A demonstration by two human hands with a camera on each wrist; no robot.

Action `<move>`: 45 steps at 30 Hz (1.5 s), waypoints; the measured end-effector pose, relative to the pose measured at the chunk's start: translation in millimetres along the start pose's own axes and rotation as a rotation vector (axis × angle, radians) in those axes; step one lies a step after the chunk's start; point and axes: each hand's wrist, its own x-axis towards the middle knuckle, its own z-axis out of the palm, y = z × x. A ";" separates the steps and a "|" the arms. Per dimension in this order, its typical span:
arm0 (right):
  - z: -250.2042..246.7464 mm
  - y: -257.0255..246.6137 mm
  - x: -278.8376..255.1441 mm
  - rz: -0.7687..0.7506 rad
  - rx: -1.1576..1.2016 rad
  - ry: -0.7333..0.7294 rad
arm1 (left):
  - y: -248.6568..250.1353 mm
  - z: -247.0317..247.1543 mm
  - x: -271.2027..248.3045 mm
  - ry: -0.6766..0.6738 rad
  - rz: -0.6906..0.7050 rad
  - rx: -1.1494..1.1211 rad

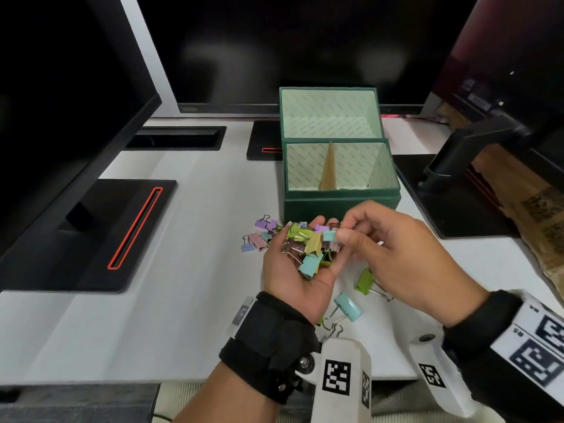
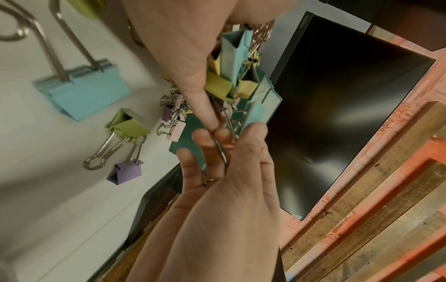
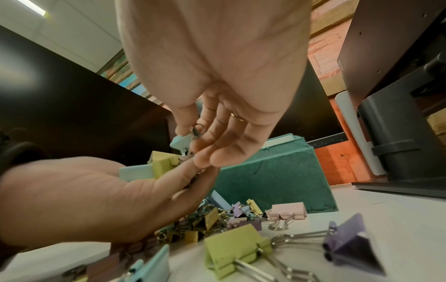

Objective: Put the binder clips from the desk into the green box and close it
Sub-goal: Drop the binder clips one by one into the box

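Left hand [image 1: 297, 270] palm up above the white desk top [image 1: 183, 239], fingers cupped round a heap of pastel metal binder clips [image 1: 311, 248] in green, yellow, teal, pink and purple. Right hand [image 1: 396, 257] just beside it, thumb and forefinger pinching one small pale-teal binder clip [image 1: 329, 235] at the top edge of the heap; the other fingers hang loosely curled. In the right wrist view that small clip [image 3: 179, 142] sits between thumb tip and fingers, its wire loop showing, directly over the left palm [image 3: 84, 190]. Fingertips of both hands touch or nearly touch; cannot tell which.

On the desk under and around the hands, loose clips: a large light-blue binder clip [image 1: 348, 306] near the left wrist, a large lime-green binder clip [image 1: 364, 279] below the right hand, a purple binder clip [image 2: 125, 172] beside it in the left wrist view, and a small scatter of pink, purple and blue clips [image 1: 259, 236] left of the heap.

Dark green rectangular cardboard box [image 1: 341, 203] stands just beyond the hands, open, hinged lid [image 1: 331, 114] upright behind it. Pale lining inside; a tan divider [image 1: 329, 169] splits the interior into two compartments. No clips visible within.

Black monitors with red-trimmed black bases [image 1: 122, 233] flank the desk left, rear and right.
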 end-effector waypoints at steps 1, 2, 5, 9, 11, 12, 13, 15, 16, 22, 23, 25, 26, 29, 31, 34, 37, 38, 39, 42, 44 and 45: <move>-0.2 0.3 0.2 -0.001 0.003 0.005 | -0.3 0.6 -0.1 0.000 0.002 -0.012; -0.5 0.6 0.1 -0.001 0.007 0.009 | -0.2 1.2 -0.6 -0.006 0.003 -0.030; -1.7 1.8 0.2 0.001 0.030 0.037 | -0.3 3.0 -2.2 -0.029 0.004 -0.060; -2.7 1.6 0.3 0.030 0.092 0.103 | 0.0 7.8 -5.7 -0.031 0.003 -0.052; -3.3 -0.2 -0.1 0.055 0.119 0.114 | -0.9 9.9 -6.3 -0.033 -0.006 -0.065; -3.6 -1.1 -0.2 0.068 0.141 0.114 | -1.2 9.9 -6.0 -0.033 -0.012 -0.068; -3.9 -2.5 -0.3 0.080 0.172 0.116 | -1.2 8.4 -4.6 -0.033 -0.011 -0.070; -4.9 -5.8 -0.3 0.110 0.255 0.126 | -0.9 6.3 -3.2 -0.028 -0.004 -0.077; -5.3 -7.1 -0.2 0.118 0.290 0.135 | -0.9 6.2 -3.3 -0.029 -0.004 -0.084; -9.8 -13.3 3.7 0.154 0.445 0.224 | -2.6 13.4 -11.7 -0.009 0.008 -0.079; -10.4 -14.1 4.3 0.158 0.441 0.225 | -2.3 12.6 -10.6 -0.003 0.017 -0.076; -9.7 -16.6 2.9 0.147 0.397 0.193 | -1.1 10.3 -8.0 0.006 0.035 -0.055; -8.1 -17.5 1.6 0.140 0.341 0.160 | -0.3 9.1 -6.7 0.002 0.039 -0.032; -0.1 -16.7 -0.6 0.128 0.037 0.026 | -0.4 8.1 -6.4 -0.025 0.010 0.003; 4.7 -16.0 -0.5 0.109 -0.127 -0.035 | -0.4 7.9 -7.9 -0.016 0.011 0.016; 9.1 -15.6 0.6 0.096 -0.164 -0.013 | 1.4 5.4 -8.2 0.030 0.028 0.052; 11.0 -14.2 1.6 0.077 -0.141 0.020 | 3.8 4.4 -7.9 0.055 0.052 0.067; 10.9 -14.7 1.8 0.060 -0.128 0.041 | 4.7 4.1 -7.4 0.060 0.056 0.067; 10.3 -15.7 2.4 0.039 -0.102 0.072 | 5.8 4.7 -7.0 0.062 0.056 0.069; 6.5 -17.8 4.2 0.006 0.001 0.171 | 8.6 3.4 -5.2 0.053 0.049 0.075; 2.9 -18.4 5.1 0.018 0.085 0.224 | 10.2 1.5 -5.3 0.055 0.058 0.058; 0.3 -19.2 5.8 0.035 0.145 0.248 | 11.3 1.3 -5.6 0.046 0.057 0.047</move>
